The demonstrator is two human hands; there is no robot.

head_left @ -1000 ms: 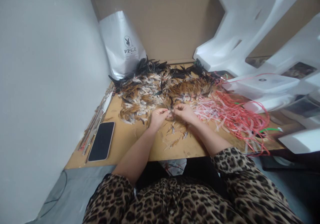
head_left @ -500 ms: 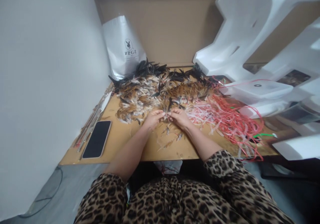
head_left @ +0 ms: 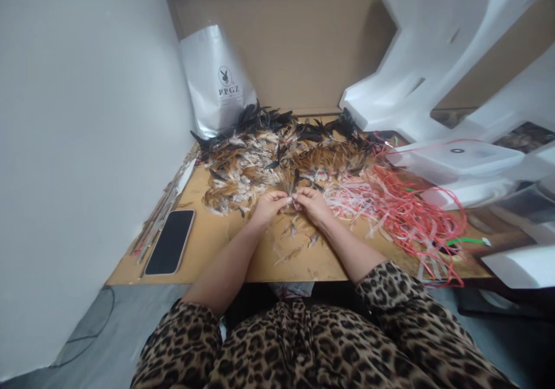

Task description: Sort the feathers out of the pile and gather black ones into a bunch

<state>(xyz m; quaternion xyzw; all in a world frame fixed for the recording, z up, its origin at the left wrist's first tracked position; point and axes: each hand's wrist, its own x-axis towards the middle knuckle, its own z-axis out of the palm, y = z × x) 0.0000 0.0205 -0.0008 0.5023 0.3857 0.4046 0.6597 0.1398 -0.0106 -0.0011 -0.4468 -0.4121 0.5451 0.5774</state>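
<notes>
Delicately pinching a brown feather bundle [head_left: 288, 180] at its base with the fingers [head_left: 284, 200] of left hand [head_left: 266, 210] and right hand [head_left: 315, 205], with more feathers [head_left: 236, 172] just beyond those fingers and red strands [head_left: 403, 204] to their right.

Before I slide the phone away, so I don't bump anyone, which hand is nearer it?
The left hand, to the right of the phone and slightly farther back; the right hand is farther right.
</notes>
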